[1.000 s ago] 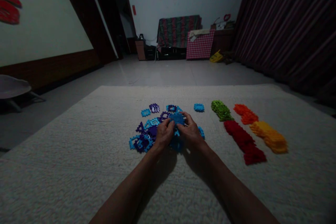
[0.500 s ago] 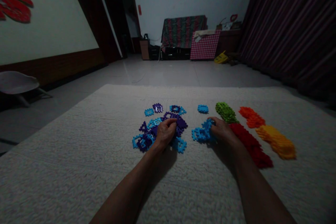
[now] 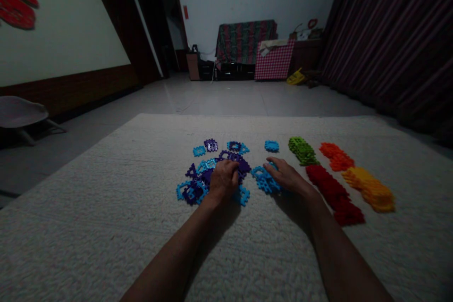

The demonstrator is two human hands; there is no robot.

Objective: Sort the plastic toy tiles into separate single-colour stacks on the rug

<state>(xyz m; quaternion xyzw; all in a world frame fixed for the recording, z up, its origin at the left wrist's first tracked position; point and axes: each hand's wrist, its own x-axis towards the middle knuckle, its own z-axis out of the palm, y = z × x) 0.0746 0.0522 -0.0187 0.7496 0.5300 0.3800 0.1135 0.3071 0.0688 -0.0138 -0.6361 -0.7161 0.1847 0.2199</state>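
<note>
A mixed heap of blue and purple interlocking tiles (image 3: 198, 180) lies on a cream rug (image 3: 106, 207). My left hand (image 3: 223, 180) rests curled on the heap's right side, fingers closed over a purple tile (image 3: 243, 166). My right hand (image 3: 287, 177) lies just right of it, fingers bent over a small stack of blue tiles (image 3: 264, 180) set apart from the heap. A single blue tile (image 3: 271, 146) sits farther back.
Sorted rows of tiles lie to the right: green (image 3: 302, 150), red (image 3: 332, 193), orange (image 3: 335, 156) and yellow (image 3: 370, 188). Bare floor, a covered cabinet (image 3: 246, 42) and dark curtains (image 3: 389, 33) lie beyond the rug. A low stool (image 3: 21, 113) stands at left.
My right hand carried a bunch of blue tiles out of the heap to the right, and now sits slightly back left over them. The left hand stayed on the heap.
</note>
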